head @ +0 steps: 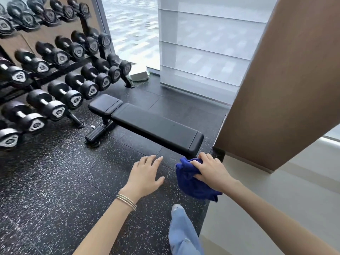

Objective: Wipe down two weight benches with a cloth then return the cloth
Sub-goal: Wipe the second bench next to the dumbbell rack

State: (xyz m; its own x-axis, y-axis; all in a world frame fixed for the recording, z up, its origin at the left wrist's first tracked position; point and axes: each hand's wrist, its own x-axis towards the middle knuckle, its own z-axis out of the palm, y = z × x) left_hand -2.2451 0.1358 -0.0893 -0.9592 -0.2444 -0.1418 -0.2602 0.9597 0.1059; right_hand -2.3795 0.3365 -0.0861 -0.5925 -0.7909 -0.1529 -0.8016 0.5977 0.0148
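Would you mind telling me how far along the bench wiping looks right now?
Nothing visibly wiped yet. In hand: the right hand grips the bunched blue cloth, held short of the black weight bench; the left hand is open and empty. Left: wiping this bench, a second bench not in view, then returning the cloth.

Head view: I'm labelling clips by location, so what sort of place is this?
Most likely a gym's free-weights area: a tiered dumbbell rack, a flat black weight bench and speckled rubber flooring.
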